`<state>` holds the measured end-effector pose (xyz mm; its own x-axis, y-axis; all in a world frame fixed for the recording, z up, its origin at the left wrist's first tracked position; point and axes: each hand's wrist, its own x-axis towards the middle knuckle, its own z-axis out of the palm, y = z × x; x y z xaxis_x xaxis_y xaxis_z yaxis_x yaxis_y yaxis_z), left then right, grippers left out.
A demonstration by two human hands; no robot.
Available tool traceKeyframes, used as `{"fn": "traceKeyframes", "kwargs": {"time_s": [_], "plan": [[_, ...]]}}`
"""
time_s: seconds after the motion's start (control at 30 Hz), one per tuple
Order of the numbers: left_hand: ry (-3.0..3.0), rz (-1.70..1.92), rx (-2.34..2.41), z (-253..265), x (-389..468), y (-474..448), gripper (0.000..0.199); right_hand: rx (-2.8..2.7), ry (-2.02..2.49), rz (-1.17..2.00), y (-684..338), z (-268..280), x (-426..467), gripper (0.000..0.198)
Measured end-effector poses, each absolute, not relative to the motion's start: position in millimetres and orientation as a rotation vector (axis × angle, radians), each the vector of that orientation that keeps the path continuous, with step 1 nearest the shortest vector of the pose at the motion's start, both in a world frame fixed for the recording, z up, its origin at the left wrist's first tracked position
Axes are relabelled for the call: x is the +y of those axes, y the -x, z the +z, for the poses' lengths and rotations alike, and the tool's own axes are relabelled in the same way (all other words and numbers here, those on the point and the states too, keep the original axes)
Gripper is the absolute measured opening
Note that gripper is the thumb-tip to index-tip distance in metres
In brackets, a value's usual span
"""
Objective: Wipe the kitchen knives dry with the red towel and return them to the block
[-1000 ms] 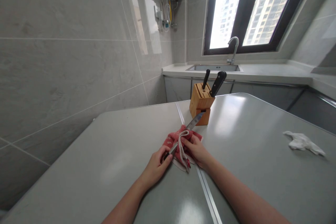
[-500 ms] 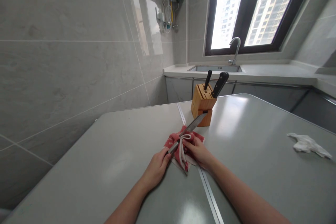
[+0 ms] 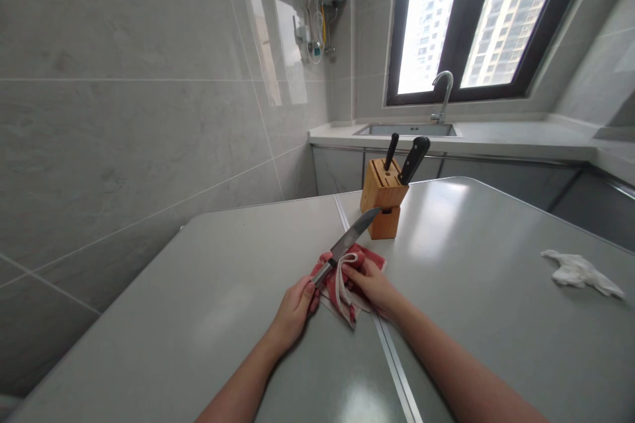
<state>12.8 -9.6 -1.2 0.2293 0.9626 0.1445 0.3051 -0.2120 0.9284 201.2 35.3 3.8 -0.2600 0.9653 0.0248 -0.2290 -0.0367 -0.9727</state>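
one kitchen knife (image 3: 342,250) slants over the tabletop (image 3: 223,277) toward the knife block (image 3: 383,195), its handle (image 3: 324,273) pinched by your left grip (image 3: 296,307), your right grip (image 3: 371,285) pinching the soft red towel (image 3: 343,292); steer that stiff, probably slick blade (image 3: 360,226) from the handle alone.

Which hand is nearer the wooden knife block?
Right. The right hand, holding the red cloth, is in front of the knife block; the left hand, gripping the knife handle, is farther away, front-left.

free tabletop (image 3: 238,264) left of the knife (image 3: 347,242), wooden block (image 3: 381,197) in the way ahead
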Motion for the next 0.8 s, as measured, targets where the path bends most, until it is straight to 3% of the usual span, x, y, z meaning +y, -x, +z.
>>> {"fn": "traceKeyframes", "kwargs": {"time_s": [0.47, 0.8], "plan": [[-1.912, 0.9, 1.172, 6, -12, -16, 0.038, -1.409, 0.815, 1.52, -200, 4, 29, 0.024], [-1.575, 0.924, 1.145, -5, -10, -11, 0.056, -1.237, 0.741, 1.619, -202, 11, 28, 0.025]]}}
